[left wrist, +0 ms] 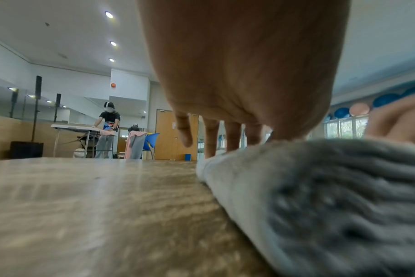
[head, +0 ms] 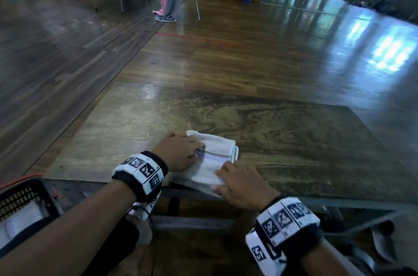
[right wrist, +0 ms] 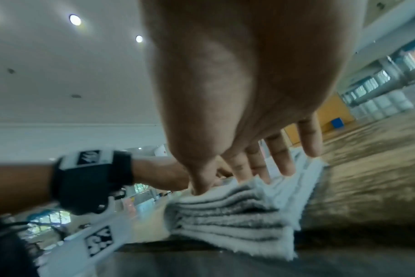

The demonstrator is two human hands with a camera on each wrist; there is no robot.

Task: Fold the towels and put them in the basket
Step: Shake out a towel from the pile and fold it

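Towel: a white terry-cloth towel (head: pixel 211 162), folded into a thick rectangular wad with a dark dotted band across its top; the right-wrist view shows many stacked layers at its edge (right wrist: pixel 230 211).
Location: near edge of the worn brown wooden table (head: pixel 282 131), one corner overhanging.
Left hand (head: pixel 181 153): fingers extended, palm down, resting on the towel's left side.
Right hand (head: pixel 239 183): flat, fingers (right wrist: pixel 284 153) spread and straight, pressing the towel's near right part.
Basket: black perforated plastic basket (head: pixel 27 196) at lower left, below table level, holding a pale folded cloth (head: pixel 20 221).
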